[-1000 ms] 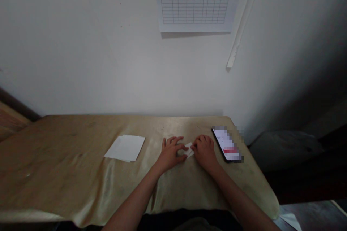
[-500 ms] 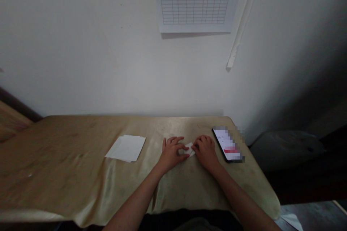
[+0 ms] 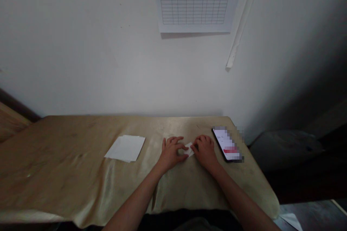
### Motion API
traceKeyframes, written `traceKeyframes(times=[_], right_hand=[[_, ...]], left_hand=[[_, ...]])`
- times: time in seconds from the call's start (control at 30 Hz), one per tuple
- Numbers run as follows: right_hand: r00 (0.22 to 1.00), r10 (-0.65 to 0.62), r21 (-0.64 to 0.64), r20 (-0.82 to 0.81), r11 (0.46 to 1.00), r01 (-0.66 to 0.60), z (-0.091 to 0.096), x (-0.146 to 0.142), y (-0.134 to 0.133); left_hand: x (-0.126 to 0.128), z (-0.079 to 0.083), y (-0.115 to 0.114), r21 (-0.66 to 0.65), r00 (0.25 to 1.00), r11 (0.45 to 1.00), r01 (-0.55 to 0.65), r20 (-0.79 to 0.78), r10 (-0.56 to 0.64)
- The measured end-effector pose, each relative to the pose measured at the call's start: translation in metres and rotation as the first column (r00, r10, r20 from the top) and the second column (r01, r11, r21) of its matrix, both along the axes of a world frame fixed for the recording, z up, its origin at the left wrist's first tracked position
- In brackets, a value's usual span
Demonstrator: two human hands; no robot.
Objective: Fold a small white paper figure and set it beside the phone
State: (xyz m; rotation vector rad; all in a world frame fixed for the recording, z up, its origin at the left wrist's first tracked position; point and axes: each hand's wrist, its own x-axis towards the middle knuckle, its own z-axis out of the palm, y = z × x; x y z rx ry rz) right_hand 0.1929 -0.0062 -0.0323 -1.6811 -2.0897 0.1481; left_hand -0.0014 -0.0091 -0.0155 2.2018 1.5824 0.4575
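Observation:
A small folded piece of white paper [image 3: 190,149] lies on the cloth between my two hands. My left hand [image 3: 172,153] has its thumb and index finger on the paper's left side, holding it, while the other fingers reach outward. On the paper's right side, the curled fingers of my right hand [image 3: 204,149] pinch its edge and cover part of it. To the left of my hands rests a loose stack of white square sheets [image 3: 126,148], slightly fanned. The exact folds in the small paper are too small to tell.
A phone [image 3: 227,144] with a lit screen lies right of my right hand. The table wears a shiny gold cloth [image 3: 67,166] and meets a white wall, where a printed grid sheet [image 3: 195,3] hangs. A dark bulky shape [image 3: 284,149] stands beyond the table's right edge.
Almost nothing differs. Both hands stay on the folded paper, with at most a tiny shift of the right fingers. The whole view has moved very slightly.

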Motion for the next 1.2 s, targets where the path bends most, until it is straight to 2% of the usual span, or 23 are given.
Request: traceKeyframes(times=[0.47, 0.63, 1.2], right_hand=[[0.99, -0.039, 0.058, 0.137, 0.998, 0.031, 0.004, -0.007, -0.002], [0.994, -0.013, 0.056, 0.104, 0.998, 0.008, 0.004, -0.004, 0.002], [0.995, -0.004, 0.046, 0.101, 0.999, 0.0, 0.005, -0.004, 0.006]], left_hand=[[0.002, -0.001, -0.002, 0.032, 1.0, 0.999, 0.006, -0.015, -0.005], [0.008, -0.003, -0.008, 0.098, 0.999, 0.995, -0.008, -0.047, 0.013], [0.011, -0.002, -0.008, 0.1, 0.999, 0.995, 0.0, -0.042, 0.004]])
